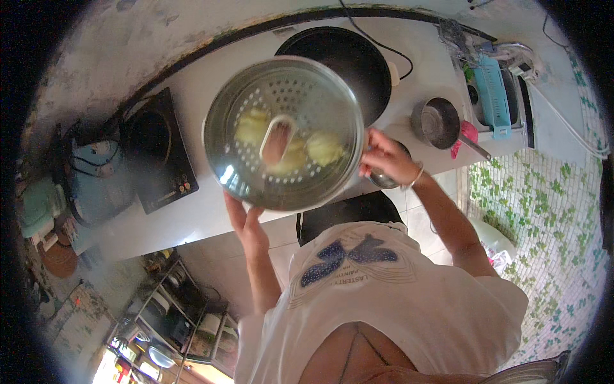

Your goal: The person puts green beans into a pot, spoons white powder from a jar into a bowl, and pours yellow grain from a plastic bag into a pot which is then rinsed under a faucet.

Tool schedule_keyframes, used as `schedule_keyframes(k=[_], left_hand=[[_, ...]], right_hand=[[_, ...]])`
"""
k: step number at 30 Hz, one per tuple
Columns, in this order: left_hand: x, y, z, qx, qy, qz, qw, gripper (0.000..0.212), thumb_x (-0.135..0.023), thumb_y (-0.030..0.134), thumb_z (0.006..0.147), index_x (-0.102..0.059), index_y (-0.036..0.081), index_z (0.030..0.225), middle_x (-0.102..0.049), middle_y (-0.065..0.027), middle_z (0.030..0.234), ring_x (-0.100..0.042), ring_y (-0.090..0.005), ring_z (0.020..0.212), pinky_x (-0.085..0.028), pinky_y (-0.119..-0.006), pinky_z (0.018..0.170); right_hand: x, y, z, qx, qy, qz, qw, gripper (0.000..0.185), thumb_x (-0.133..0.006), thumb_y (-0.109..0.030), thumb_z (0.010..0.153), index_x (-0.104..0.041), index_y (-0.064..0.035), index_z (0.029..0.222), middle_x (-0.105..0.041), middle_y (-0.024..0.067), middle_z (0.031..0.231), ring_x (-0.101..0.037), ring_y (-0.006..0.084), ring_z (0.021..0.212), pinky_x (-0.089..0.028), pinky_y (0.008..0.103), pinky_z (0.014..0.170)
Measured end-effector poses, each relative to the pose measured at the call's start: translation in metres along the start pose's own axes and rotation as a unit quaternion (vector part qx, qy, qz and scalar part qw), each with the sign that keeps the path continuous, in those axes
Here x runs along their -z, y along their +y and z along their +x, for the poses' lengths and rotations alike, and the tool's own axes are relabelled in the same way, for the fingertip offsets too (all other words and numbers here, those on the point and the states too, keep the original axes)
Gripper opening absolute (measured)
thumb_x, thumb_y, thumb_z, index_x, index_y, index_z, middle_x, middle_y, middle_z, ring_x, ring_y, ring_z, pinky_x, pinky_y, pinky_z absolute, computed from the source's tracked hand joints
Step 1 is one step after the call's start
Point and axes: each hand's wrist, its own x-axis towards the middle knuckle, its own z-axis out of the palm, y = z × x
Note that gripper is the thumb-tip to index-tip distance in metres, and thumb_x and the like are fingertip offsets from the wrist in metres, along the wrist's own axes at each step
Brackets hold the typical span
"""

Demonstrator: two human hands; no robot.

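Both of my hands carry a round steamer pot [352, 129] above the counter. A clear glass lid [249, 81] with an oval handle [278, 141] covers it. Through the glass shows a perforated steamer tray [292, 91] with several pale yellow lumps of food [326, 149] on it; what they are is unclear. My left hand [252, 230] supports the near left edge, its fingers partly hidden beneath the pot. My right hand [391, 161] grips the pot's right side. Behind that hand, a small metal vessel [382, 179] is partly covered.
A large black pan [331, 45] sits behind the pot, with a black cord [374, 41] nearby. An induction cooktop [156, 149] is to the left on the white counter [201, 211]. At right are a saucepan [436, 122], a pink cloth [464, 137] and a blue drain basket [491, 91] over the sink.
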Motion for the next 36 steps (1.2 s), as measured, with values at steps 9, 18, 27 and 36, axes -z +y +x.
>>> schedule_keyframes(k=[9, 18, 27, 36], left_hand=[[-0.117, -0.004, 0.073, -0.008, -0.087, -0.011, 0.996, 0.061, -0.055, 0.006, 0.075, -0.033, 0.008, 0.132, -0.041, -0.0067, 0.125, -0.038, -0.0191, 0.115, -0.036, -0.033, 0.091], [-0.149, -0.008, 0.064, 0.065, -0.047, -0.001, 0.997, 0.066, -0.050, 0.009, 0.070, -0.031, 0.014, 0.133, -0.045, -0.0052, 0.116, -0.048, -0.0159, 0.101, -0.043, -0.033, 0.084], [-0.155, -0.025, 0.050, 0.039, -0.022, 0.032, 0.998, 0.063, -0.052, 0.011, 0.076, -0.026, 0.011, 0.134, -0.042, -0.0115, 0.120, -0.048, -0.0202, 0.104, -0.041, -0.038, 0.088], [-0.060, -0.121, -0.055, 0.149, 0.147, -0.052, 0.977, 0.060, -0.053, 0.030, 0.085, -0.022, 0.008, 0.133, -0.048, -0.0186, 0.117, -0.055, -0.0295, 0.098, -0.047, -0.042, 0.085]], right_hand=[[0.117, -0.017, 0.049, -0.008, 0.051, 0.005, 0.999, 0.031, -0.051, -0.009, 0.083, -0.046, -0.0056, 0.114, -0.054, 0.0016, 0.088, -0.053, 0.0107, 0.071, -0.045, 0.0243, 0.063], [0.149, 0.002, 0.053, -0.009, 0.066, -0.021, 0.998, 0.029, -0.050, -0.009, 0.080, -0.049, -0.0058, 0.109, -0.053, 0.0000, 0.087, -0.052, 0.0092, 0.075, -0.043, 0.0230, 0.061], [0.156, 0.011, 0.024, -0.009, 0.162, -0.012, 0.987, 0.025, -0.056, -0.024, 0.085, -0.047, -0.0045, 0.098, -0.057, 0.0036, 0.080, -0.058, 0.0124, 0.066, -0.048, 0.0242, 0.054], [0.134, 0.096, -0.065, 0.087, 0.088, -0.531, 0.838, 0.042, -0.062, -0.042, 0.076, -0.056, -0.0015, 0.086, -0.058, 0.0165, 0.085, -0.057, 0.0323, 0.075, -0.045, 0.0397, 0.067]])
